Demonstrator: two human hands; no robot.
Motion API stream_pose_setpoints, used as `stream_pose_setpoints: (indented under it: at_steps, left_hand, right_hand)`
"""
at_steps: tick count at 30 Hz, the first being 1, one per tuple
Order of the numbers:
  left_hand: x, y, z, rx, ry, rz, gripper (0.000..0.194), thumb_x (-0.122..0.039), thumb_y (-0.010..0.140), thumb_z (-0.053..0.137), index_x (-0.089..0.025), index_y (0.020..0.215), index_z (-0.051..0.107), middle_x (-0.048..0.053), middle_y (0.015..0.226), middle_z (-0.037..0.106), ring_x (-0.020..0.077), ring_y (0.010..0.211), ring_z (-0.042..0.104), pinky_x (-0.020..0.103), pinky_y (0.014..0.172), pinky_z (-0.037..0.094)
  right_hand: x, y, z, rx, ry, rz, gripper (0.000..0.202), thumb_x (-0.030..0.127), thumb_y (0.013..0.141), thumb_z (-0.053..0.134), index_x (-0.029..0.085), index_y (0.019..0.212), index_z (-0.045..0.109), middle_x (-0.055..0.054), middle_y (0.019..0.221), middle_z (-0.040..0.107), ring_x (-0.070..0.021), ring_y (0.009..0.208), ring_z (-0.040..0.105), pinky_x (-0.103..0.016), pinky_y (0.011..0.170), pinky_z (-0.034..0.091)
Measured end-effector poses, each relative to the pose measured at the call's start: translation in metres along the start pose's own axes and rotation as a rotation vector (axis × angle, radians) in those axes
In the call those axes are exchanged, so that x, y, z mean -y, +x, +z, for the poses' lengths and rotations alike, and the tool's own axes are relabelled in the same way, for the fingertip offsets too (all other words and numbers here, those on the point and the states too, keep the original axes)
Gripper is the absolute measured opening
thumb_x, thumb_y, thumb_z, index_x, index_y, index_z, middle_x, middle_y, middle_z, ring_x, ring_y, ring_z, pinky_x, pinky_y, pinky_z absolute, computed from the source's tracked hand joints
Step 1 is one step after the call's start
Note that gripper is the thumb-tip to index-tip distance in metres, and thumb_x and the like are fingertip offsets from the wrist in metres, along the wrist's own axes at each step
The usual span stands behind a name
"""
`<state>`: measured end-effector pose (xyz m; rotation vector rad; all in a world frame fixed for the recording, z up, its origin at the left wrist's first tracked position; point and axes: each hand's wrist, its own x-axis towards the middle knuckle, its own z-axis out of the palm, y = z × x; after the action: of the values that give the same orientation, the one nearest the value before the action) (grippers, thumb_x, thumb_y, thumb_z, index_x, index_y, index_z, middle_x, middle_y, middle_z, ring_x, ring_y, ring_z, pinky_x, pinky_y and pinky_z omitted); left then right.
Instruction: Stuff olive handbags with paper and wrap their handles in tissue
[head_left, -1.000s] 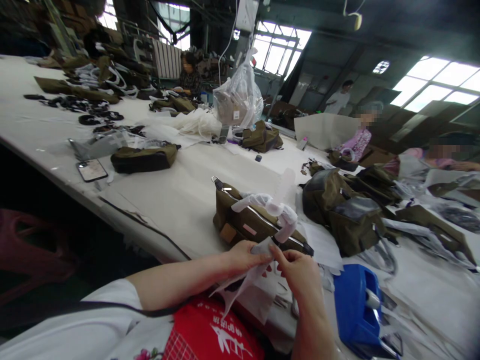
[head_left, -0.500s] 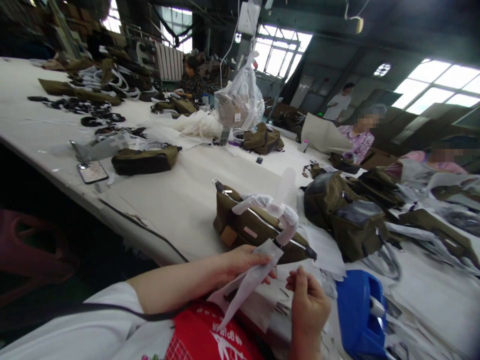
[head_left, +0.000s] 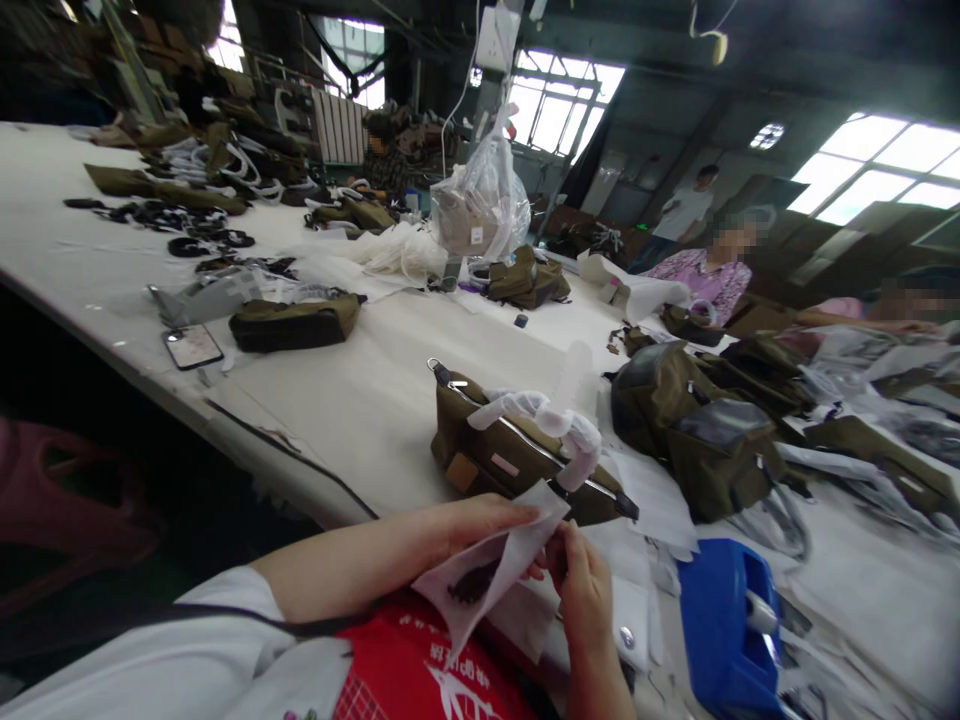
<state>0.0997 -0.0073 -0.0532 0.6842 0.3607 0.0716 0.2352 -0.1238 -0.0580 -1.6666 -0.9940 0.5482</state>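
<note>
My left hand [head_left: 491, 520] is closed on a sheet of white wrapping paper [head_left: 517, 545], thumb on top. Inside the fold of the paper shows a dark item [head_left: 474, 582], too small to name. My right hand [head_left: 577, 570] touches the right side of the paper with its fingers pressed together; what they hold is hidden. Just beyond both hands an olive bag [head_left: 480, 440] stands on the table, with a silver zipper and a handle [head_left: 577, 440] wrapped in white.
A blue container [head_left: 724, 620] stands right of my right hand. Olive bags [head_left: 652, 400] lie at the right, another bag [head_left: 296, 325] and a phone [head_left: 193, 347] at the left. A bagged bundle [head_left: 469, 215] hangs beyond. People are across the table [head_left: 405, 340].
My right hand has moved left to the paper beside my left hand. The paper has opened wider, showing more of the dark item. Across the table, a person has lowered a large sheet.
</note>
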Motion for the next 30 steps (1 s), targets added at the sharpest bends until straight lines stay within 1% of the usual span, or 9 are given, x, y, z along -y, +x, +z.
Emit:
stream_pose_setpoints:
  at_steps: [2,5,9,13,17,20,24,27,30]
  left_hand:
    - [-0.001,-0.012,-0.004,0.026,0.020,-0.086,0.066,-0.068,0.077,0.060,-0.008,0.102,0.067,0.009,0.080,0.069,0.0194,0.067,0.065,0.036,0.073,0.054]
    - [-0.003,-0.032,-0.009,0.033,0.033,-0.165,0.065,-0.070,0.084,0.047,-0.010,0.098,0.067,0.006,0.081,0.067,0.0169,0.066,0.062,0.033,0.071,0.052]
    - [-0.001,-0.052,-0.006,-0.083,0.456,0.100,0.064,-0.063,0.072,0.068,-0.013,0.112,0.062,0.008,0.101,0.067,0.0216,0.089,0.063,0.034,0.083,0.051]
    - [0.001,-0.058,0.004,-0.359,1.055,0.245,0.059,-0.043,0.073,0.070,-0.011,0.121,0.056,0.015,0.119,0.063,0.0318,0.110,0.059,0.043,0.097,0.046]
    - [0.001,-0.058,0.008,-0.372,1.204,0.252,0.034,-0.029,0.085,0.052,-0.014,0.115,0.059,0.012,0.112,0.066,0.0286,0.105,0.063,0.040,0.094,0.049]
    - [0.001,-0.061,0.007,-0.409,1.302,0.303,0.046,-0.031,0.087,0.052,-0.013,0.129,0.050,0.015,0.121,0.063,0.0304,0.108,0.062,0.042,0.095,0.048]
    - [0.003,-0.066,0.008,-0.500,1.523,0.372,0.061,-0.031,0.095,0.038,-0.013,0.151,0.020,0.020,0.131,0.056,0.0306,0.108,0.062,0.045,0.093,0.049]
    - [0.006,-0.069,0.010,-0.429,1.676,0.426,0.056,-0.027,0.097,0.033,-0.018,0.151,0.023,0.014,0.115,0.063,0.0269,0.098,0.065,0.041,0.086,0.053]
    - [0.009,-0.070,0.009,-0.445,1.687,0.477,0.053,-0.026,0.097,0.033,-0.019,0.149,0.029,0.013,0.113,0.063,0.0253,0.096,0.065,0.039,0.086,0.054]
  right_hand:
    - [-0.004,-0.002,-0.005,0.024,0.071,0.076,0.058,0.061,0.094,0.037,0.013,0.091,0.069,0.004,0.050,0.043,-0.0109,0.042,0.036,-0.024,0.041,0.028]
    - [-0.005,-0.007,-0.005,0.089,0.035,0.091,0.050,0.060,0.091,0.047,0.014,0.093,0.068,0.002,0.056,0.050,-0.0110,0.045,0.042,-0.024,0.046,0.035]
    - [-0.002,-0.015,0.013,0.181,-0.018,0.100,0.043,0.059,0.083,0.059,0.017,0.074,0.063,0.002,0.053,0.053,-0.0127,0.046,0.047,-0.025,0.047,0.038]
    - [0.001,-0.015,0.034,0.112,0.041,0.112,0.044,0.059,0.080,0.062,0.019,0.063,0.057,0.003,0.047,0.049,-0.0127,0.043,0.045,-0.024,0.045,0.036]
    - [0.003,-0.010,0.044,0.098,0.071,0.168,0.047,0.060,0.075,0.067,0.018,0.060,0.056,0.002,0.045,0.052,-0.0130,0.043,0.047,-0.025,0.045,0.036]
    - [0.003,-0.004,0.048,0.096,0.131,0.231,0.050,0.061,0.074,0.067,0.017,0.053,0.054,0.001,0.042,0.049,-0.0120,0.041,0.045,-0.025,0.044,0.035]
    - [0.002,0.002,0.055,0.012,0.198,0.278,0.050,0.060,0.072,0.069,0.018,0.052,0.052,0.004,0.039,0.045,-0.0088,0.037,0.036,-0.023,0.038,0.027]
    - [0.003,0.003,0.058,-0.021,0.218,0.271,0.049,0.058,0.074,0.069,0.018,0.052,0.049,0.005,0.039,0.043,-0.0082,0.036,0.035,-0.022,0.037,0.025]
    - [0.004,0.001,0.060,-0.034,0.266,0.261,0.048,0.056,0.075,0.068,0.019,0.053,0.048,0.005,0.040,0.043,-0.0082,0.036,0.036,-0.022,0.036,0.026]
